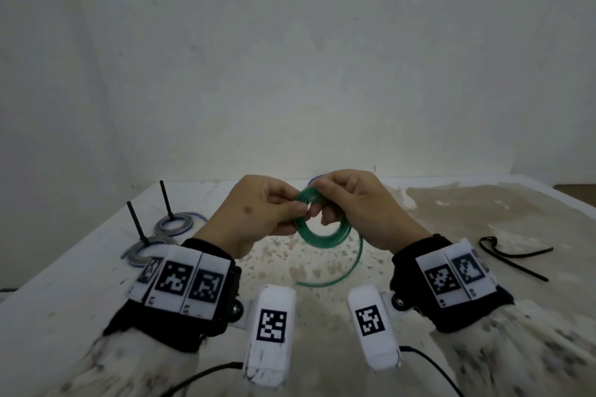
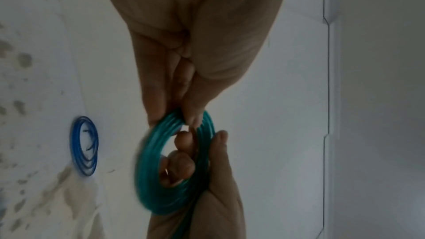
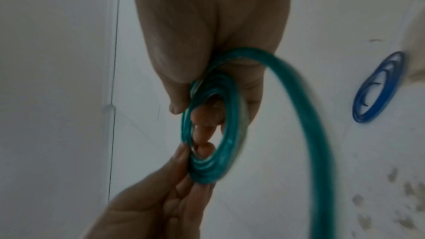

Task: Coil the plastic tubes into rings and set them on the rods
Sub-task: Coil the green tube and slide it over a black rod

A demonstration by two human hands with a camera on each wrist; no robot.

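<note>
Pinching a translucent green plastic tube coil [image 1: 322,229] above the stained white table [image 1: 483,219], the left hand [image 1: 258,213] and right hand [image 1: 361,206] both grip its rim; its loose tail hangs toward the table.

Your head camera is looking forward and down over the tabletop [image 1: 96,284] toward its far edge. Your wrist cameras are peering along each palm, very close, both sharing the green tube [image 1: 322,237] coil [image 2: 149,179] [image 3: 218,152].
</note>
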